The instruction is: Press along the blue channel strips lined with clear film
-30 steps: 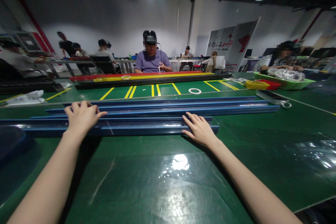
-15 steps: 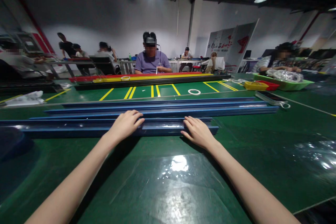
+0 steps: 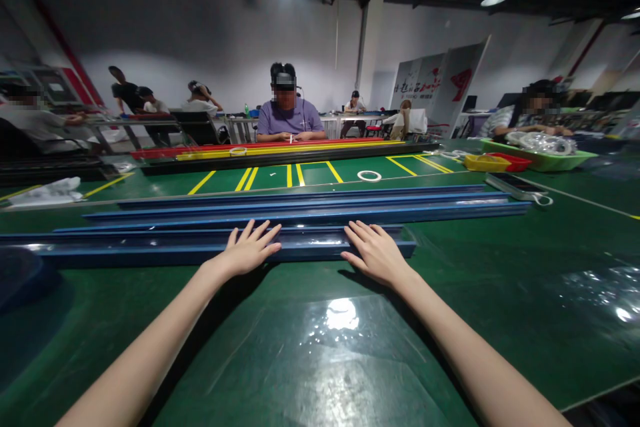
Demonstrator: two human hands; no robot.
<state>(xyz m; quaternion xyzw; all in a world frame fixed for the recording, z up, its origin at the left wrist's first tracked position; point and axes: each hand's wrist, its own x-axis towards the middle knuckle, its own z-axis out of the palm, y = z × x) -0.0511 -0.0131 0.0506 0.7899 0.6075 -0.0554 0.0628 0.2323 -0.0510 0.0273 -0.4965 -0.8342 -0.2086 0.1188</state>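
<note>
My left hand (image 3: 249,249) is spread over the nearest long blue channel strip (image 3: 310,251), its fingers apart and pointing away from me. Toward that strip's right end, my right hand (image 3: 374,250) lies palm down with fingers stretched out over it. Neither hand wraps round anything; whether the palms press on the strip I cannot tell. Just beyond lies a second group of blue channel strips (image 3: 440,209), roughly parallel to the near one. Parts of the near strip are hidden under both hands.
Across the green table (image 3: 320,373) lie a white ring (image 3: 369,176), a phone (image 3: 515,186) with a white cable, and red, yellow and black strips (image 3: 300,155). A yellow tray (image 3: 487,163) and a green basket (image 3: 565,160) stand at right. A co-worker (image 3: 290,113) sits opposite.
My left hand has shifted slightly right and its fingers have spread apart. My right hand stays almost in place over the strip. The strips look unmoved.
</note>
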